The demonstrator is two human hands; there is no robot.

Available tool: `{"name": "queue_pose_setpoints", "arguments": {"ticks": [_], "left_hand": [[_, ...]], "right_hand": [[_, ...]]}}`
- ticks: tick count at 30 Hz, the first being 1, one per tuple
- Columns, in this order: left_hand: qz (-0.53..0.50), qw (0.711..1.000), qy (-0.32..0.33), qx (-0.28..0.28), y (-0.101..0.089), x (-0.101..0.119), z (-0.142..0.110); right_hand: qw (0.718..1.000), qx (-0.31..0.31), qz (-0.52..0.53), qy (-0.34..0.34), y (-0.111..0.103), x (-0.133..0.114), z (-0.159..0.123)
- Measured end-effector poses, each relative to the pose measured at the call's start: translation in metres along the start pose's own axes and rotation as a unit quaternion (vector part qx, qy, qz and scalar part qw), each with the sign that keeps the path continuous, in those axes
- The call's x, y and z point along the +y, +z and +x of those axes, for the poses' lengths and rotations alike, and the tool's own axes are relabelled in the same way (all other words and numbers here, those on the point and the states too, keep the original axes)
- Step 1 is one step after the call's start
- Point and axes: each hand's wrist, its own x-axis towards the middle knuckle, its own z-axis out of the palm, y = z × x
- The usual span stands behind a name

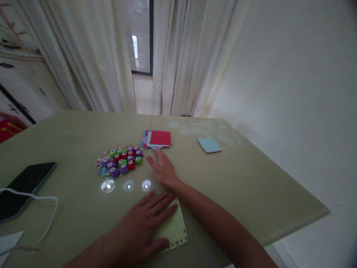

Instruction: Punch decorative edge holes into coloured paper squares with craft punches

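My left hand lies flat with fingers spread on a pale yellow sheet of paper, which has small dark marks like punched holes along its near edge. The hand covers much of the sheet. My right hand reaches further out over the table, thumb and forefinger apart, and I see nothing in it. Just left of it sits a cluster of small red, green and purple craft punches with white round tops. Beyond its fingertips lies a stack of coloured paper, red on top.
Small multicoloured bits surround the punches. A light blue square of paper with a marked edge lies at the right. To the left are a dark tablet, a white cable and a white paper. Beyond the table hang curtains.
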Motion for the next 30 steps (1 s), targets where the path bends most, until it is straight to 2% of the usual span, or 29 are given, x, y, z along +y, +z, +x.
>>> {"name": "queue_pose_setpoints", "arguments": {"ticks": [3,7,12,17,21,27,30], "left_hand": [[0.034,0.999,-0.041,0.006,-0.012,-0.029,0.005],[0.075,0.990,-0.086,0.078,-0.006,-0.052,-0.008],[0.071,0.985,-0.085,0.133,0.002,-0.065,-0.017],[0.096,0.979,-0.066,0.170,0.001,-0.077,-0.017],[0.109,0.976,-0.059,0.177,0.002,-0.075,-0.018],[0.112,0.971,-0.081,0.194,0.002,-0.068,-0.016],[0.105,0.971,-0.094,0.194,0.003,-0.068,-0.015]], "right_hand": [[0.998,0.017,-0.021,-0.053,0.001,-0.002,0.012],[0.984,-0.028,-0.091,-0.152,0.001,-0.011,0.027],[0.931,-0.117,-0.229,-0.259,0.005,-0.020,0.039],[0.919,-0.138,-0.241,-0.279,-0.002,-0.013,0.044],[0.916,-0.154,-0.229,-0.292,-0.009,-0.007,0.041],[0.941,-0.126,-0.174,-0.261,-0.003,-0.004,0.029],[0.961,-0.086,-0.144,-0.218,-0.011,-0.003,0.020]]}}
